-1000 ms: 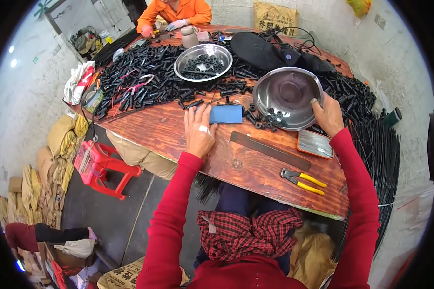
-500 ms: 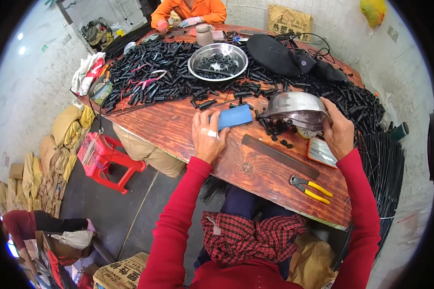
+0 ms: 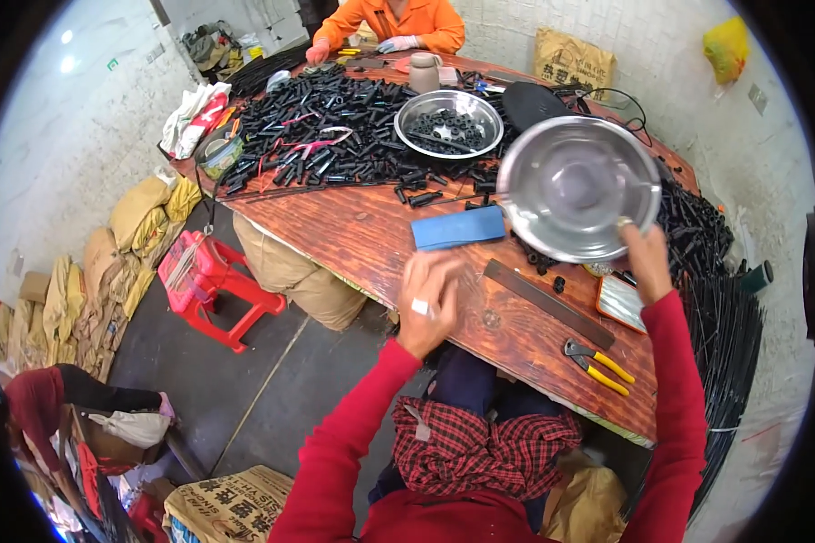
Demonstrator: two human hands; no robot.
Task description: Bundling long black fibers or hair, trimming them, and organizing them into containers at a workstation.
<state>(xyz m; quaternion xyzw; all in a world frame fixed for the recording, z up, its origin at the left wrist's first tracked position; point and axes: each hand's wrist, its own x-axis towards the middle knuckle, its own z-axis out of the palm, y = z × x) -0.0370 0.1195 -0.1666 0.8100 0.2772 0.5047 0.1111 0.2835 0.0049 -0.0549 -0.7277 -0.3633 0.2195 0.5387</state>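
Observation:
My right hand [image 3: 648, 258] grips the rim of a shiny steel bowl [image 3: 580, 185], raised over the table and tipped so its bare inside faces me. My left hand [image 3: 432, 303], with a white patch on it, hangs above the table's front edge; blurred by motion, its fingers look loosely bent and apart, with nothing visible in them. Just beyond it lies a blue flat block [image 3: 459, 228]. Small black rings [image 3: 559, 285] sit on the wood below the bowl, partly hidden by it.
A second steel bowl [image 3: 407, 136] holds black rings. Black tubular parts [image 3: 326, 118] heap behind. A dark metal bar [image 3: 552, 305], yellow-handled pincers [image 3: 599, 366] and a white tray with an orange rim [image 3: 621, 306] lie nearby. Someone in orange [image 3: 407, 23] sits opposite.
My left hand has let go of the blue block and drawn back toward me. The steel bowl, low and tilted over the rings before, is now lifted with its inside turned toward me.

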